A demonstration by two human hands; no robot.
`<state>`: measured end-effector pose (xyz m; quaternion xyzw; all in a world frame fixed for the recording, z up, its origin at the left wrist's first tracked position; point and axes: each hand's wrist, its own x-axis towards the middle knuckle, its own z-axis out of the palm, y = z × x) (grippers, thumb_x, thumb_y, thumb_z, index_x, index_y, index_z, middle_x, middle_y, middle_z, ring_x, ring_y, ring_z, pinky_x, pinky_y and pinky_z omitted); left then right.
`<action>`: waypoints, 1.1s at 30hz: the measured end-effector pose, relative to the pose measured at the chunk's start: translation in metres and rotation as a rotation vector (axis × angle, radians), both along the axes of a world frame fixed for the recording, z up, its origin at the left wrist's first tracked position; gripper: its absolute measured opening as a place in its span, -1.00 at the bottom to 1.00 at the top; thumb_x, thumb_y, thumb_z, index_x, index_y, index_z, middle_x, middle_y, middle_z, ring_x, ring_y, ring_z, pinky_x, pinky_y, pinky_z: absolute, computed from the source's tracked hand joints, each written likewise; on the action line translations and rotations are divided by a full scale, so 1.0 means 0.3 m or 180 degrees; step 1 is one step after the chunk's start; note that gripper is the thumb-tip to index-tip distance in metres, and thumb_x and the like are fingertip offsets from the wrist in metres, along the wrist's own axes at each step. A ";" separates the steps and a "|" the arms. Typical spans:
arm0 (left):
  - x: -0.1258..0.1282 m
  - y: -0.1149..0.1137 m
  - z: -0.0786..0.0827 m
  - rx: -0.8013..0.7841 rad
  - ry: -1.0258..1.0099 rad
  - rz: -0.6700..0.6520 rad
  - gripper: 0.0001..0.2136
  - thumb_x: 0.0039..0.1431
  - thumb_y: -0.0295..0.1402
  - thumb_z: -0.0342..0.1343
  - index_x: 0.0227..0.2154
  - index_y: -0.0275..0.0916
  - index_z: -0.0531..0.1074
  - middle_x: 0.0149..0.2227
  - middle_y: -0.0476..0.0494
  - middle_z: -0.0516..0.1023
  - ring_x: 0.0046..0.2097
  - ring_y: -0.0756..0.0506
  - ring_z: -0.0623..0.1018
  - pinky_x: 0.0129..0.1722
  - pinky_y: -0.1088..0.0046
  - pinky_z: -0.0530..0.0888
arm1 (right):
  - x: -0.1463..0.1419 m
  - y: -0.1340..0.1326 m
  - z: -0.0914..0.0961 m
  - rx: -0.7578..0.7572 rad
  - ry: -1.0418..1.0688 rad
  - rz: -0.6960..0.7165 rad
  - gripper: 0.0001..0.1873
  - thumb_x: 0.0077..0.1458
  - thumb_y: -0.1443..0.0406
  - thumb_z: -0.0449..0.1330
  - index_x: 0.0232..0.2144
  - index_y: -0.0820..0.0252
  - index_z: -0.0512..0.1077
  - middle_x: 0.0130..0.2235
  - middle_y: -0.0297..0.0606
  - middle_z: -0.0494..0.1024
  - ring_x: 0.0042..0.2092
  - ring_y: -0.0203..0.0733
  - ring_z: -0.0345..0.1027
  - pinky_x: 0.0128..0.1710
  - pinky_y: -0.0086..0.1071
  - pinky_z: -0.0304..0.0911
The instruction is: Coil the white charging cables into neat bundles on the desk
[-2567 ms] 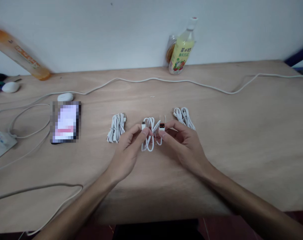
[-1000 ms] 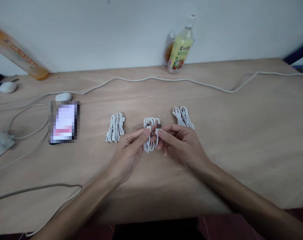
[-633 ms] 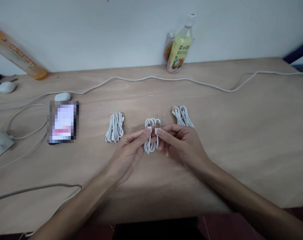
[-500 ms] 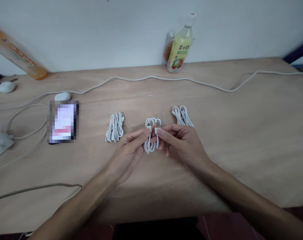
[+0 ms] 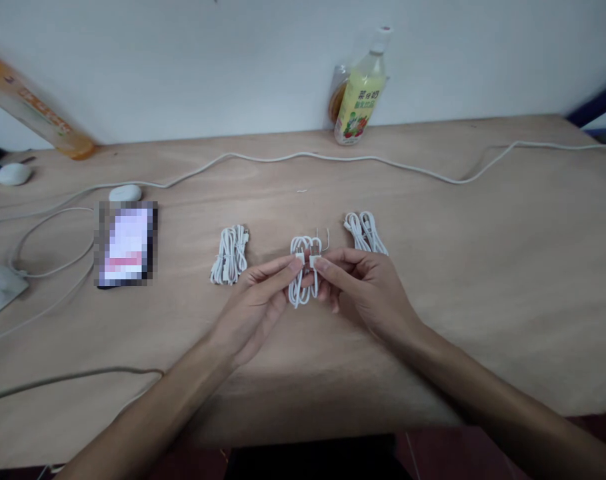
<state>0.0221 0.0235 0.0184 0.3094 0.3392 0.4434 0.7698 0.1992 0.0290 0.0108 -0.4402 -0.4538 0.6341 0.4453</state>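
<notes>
A coiled white cable [image 5: 301, 287] hangs between my two hands above the wooden table [image 5: 483, 267]. My left hand [image 5: 255, 307] pinches one of its plug ends, and my right hand [image 5: 363, 293] pinches the other plug end right beside it. Both plugs stand side by side at my fingertips. A second bundled white cable [image 5: 229, 255] lies on the table to the left of my hands. A third bundled white cable [image 5: 365, 232] lies just behind my right hand.
A phone [image 5: 127, 244] lies face up at the left, with a white earbud case [image 5: 125, 193] behind it. A long white cord [image 5: 333, 160] snakes across the back. A yellow drink bottle [image 5: 359, 93] stands by the wall. More loose cords run along the left edge.
My hands have drawn together, so the two plug ends that were apart now sit side by side. The cable loops hang slightly lower and closer in.
</notes>
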 end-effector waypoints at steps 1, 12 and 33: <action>0.000 0.000 0.000 0.0002 0.0010 -0.0001 -0.82 0.30 -0.23 0.44 -0.23 -0.24 0.78 -0.23 -0.19 0.70 -0.14 -0.14 0.63 0.05 0.26 0.51 | 0.000 0.000 0.000 0.0006 -0.0008 0.0000 -0.61 0.16 -0.06 0.49 -0.38 0.13 0.70 -0.43 -0.25 0.68 -0.49 -0.27 0.40 -0.55 -0.42 0.33; -0.004 0.001 0.007 0.0069 0.0062 -0.0067 -0.83 0.32 -0.24 0.42 -0.22 -0.24 0.79 -0.27 -0.20 0.70 -0.10 -0.19 0.64 0.02 0.25 0.52 | 0.002 0.000 -0.004 0.0045 0.0038 0.0006 -0.63 0.20 -0.03 0.48 -0.39 0.13 0.69 -0.49 -0.30 0.63 -0.51 -0.30 0.38 -0.56 -0.45 0.33; -0.003 -0.001 0.011 -0.0036 0.0018 0.0006 -0.82 0.29 -0.25 0.45 -0.22 -0.28 0.80 -0.25 -0.18 0.70 -0.12 -0.13 0.59 0.00 0.37 0.47 | -0.006 -0.001 0.003 -0.0088 0.0138 -0.0061 -0.61 0.12 -0.04 0.53 -0.41 0.14 0.69 -0.46 -0.28 0.66 -0.49 -0.30 0.39 -0.57 -0.48 0.33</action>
